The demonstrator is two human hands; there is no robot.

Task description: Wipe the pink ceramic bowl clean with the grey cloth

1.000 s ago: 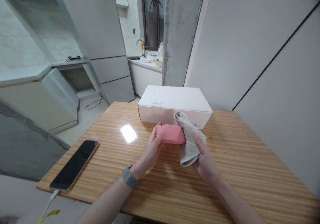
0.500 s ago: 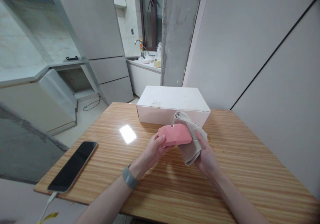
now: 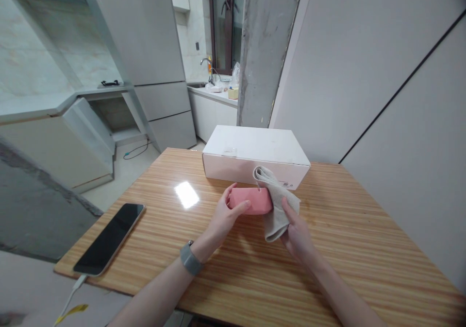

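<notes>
A pink ashtray [image 3: 255,205] with flat-sided walls and a notch in its rim is held above the table, tilted so its side faces me. My left hand [image 3: 229,213] is closed around its left end, thumb on the near side. In my right hand [image 3: 296,230] is a folded light grey cloth [image 3: 278,203], pressed against the ashtray's right end. The right thumb lies over the cloth, and the other fingers are mostly hidden behind it. The inside of the ashtray cannot be seen.
Behind my hands a white cardboard box [image 3: 255,147] stands on the wooden table [image 3: 349,249]. A phone [image 3: 109,239] with a white charging cable [image 3: 71,295] lies near the left edge. A wall [image 3: 364,74] borders the table's right side.
The ashtray has been turned in my hands, and my left thumb now lies further across its near side. The cloth still touches its right end. The view has shifted slightly.
</notes>
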